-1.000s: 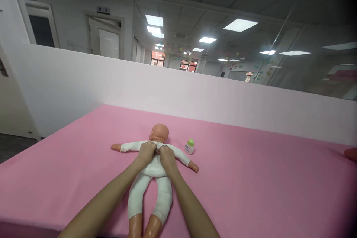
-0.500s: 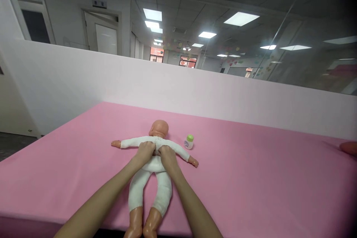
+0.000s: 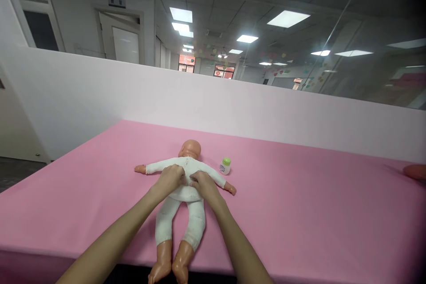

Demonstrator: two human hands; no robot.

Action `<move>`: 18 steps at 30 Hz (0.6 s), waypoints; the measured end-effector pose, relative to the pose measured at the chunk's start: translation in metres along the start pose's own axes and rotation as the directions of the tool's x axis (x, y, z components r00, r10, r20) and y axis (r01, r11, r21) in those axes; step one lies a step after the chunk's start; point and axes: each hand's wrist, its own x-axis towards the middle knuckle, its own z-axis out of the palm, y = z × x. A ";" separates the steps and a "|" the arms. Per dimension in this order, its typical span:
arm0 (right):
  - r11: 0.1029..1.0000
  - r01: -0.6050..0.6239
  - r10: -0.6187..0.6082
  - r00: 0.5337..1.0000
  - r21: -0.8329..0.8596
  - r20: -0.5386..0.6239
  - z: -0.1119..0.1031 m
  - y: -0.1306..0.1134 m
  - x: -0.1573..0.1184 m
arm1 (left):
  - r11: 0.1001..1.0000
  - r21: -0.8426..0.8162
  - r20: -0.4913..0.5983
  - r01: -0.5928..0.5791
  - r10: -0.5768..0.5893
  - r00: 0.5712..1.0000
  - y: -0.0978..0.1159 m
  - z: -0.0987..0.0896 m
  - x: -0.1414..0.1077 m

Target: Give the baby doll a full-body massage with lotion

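A baby doll (image 3: pixel 185 193) with a white cloth body lies on the pink table cover (image 3: pixel 299 204), its head away from me and its arms spread. On the left side of its back rests my left hand (image 3: pixel 172 176), fingers curled and closed. My right hand (image 3: pixel 202 183) is curled in the same way on the right side, a small gap between the two. Whatever the fingertips may pinch is too small to make out. Beyond the doll's right-hand arm stands a small jar (image 3: pixel 225 166) with a green lid.
Behind the table runs a low white wall (image 3: pixel 213 102) with glass above it. An orange-red object (image 3: pixel 414 171) sits at the far right edge. A door (image 3: pixel 124 42) shows at the back left.
My hands have moved slightly apart on the doll's back, and the cloth between them shows more. The view has shifted a little.
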 end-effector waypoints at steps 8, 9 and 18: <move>0.982 -0.062 0.056 0.998 -0.179 -0.037 0.033 -0.003 0.006 | 1.000 0.019 -0.003 0.016 -0.016 1.000 0.001 0.022 0.000; 0.980 -0.073 0.065 0.997 -0.184 -0.047 0.036 -0.004 0.007 | 0.999 0.028 -0.025 0.020 -0.019 1.000 0.000 0.025 0.001; 0.999 0.022 -0.024 0.998 -0.043 -0.055 0.001 -0.008 -0.017 | 0.997 -0.062 -0.019 -0.035 0.034 0.999 0.005 -0.006 -0.016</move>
